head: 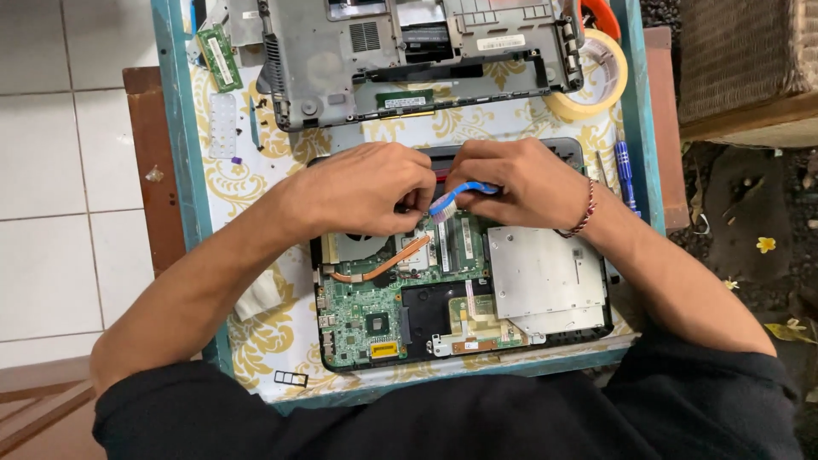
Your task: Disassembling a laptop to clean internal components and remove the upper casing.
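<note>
An opened laptop base [545, 281] lies in front of me with its green motherboard [362, 315], a copper heat pipe [388, 264] and a silver optical drive [541, 273] exposed. My right hand [520, 183] grips a blue toothbrush [456, 198] whose white bristles rest on the board near the memory slots. My left hand [362, 187] is curled beside it, fingers pressed down on the board's upper edge; what it pinches is hidden.
The grey laptop bottom cover [417, 51] lies further back. A loose memory stick [219, 57] sits at the far left, a roll of tape [596, 77] at the far right, a blue screwdriver [625, 170] beside my right wrist. The small table has a teal rim [175, 128].
</note>
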